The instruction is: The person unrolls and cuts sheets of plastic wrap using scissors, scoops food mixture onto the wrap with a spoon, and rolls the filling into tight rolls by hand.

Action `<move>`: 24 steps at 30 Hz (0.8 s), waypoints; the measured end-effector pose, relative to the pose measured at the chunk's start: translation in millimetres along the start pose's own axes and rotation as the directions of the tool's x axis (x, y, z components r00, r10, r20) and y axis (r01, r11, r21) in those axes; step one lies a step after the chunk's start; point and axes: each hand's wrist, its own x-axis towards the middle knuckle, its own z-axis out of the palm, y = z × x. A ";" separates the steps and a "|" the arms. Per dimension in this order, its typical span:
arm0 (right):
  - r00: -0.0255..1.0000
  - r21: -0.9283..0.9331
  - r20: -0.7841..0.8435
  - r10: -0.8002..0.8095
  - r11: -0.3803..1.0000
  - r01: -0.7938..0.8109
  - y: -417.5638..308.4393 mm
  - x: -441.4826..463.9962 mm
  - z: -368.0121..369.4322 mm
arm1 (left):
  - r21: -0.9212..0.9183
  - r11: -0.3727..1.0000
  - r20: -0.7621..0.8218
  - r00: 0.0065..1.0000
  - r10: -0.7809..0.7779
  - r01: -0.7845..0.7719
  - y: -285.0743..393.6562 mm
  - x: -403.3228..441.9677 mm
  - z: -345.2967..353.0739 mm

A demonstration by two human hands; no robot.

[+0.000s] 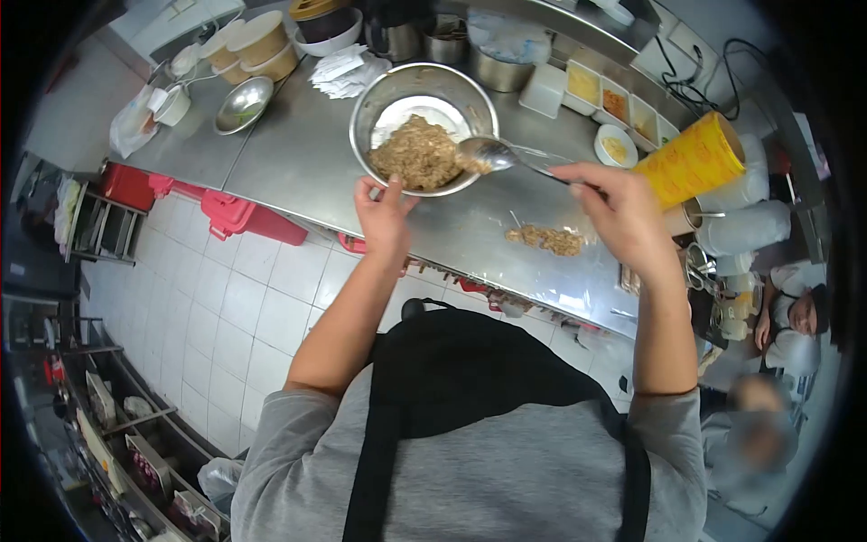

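A steel mixing bowl point(488, 99) stands on the metal counter with a mound of brown, lumpy mixture point(411, 152) in it. My left hand point(384, 212) grips the bowl's near rim, fingers on the outside. In my right hand point(621, 212) is a metal spoon point(488, 154), its bowl over the right rim with some mixture on it. Below the spoon, a strip of the same mixture point(546, 239) lies on clear plastic film point(506, 217) spread on the counter.
Behind the bowl are white packets point(348, 72), steel pots point(501, 68) and food containers point(582, 84). A small white dish point(616, 144) and a yellow roll point(691, 163) stand to the right. A small metal bowl point(244, 104) sits left. Two other people are at the far right.
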 end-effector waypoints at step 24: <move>0.949 -0.270 -0.248 0.193 0.927 -0.259 129.3 -146.6 86.6 | 0.818 0.123 0.434 0.742 0.511 -0.562 -54.4 43.9 -64.0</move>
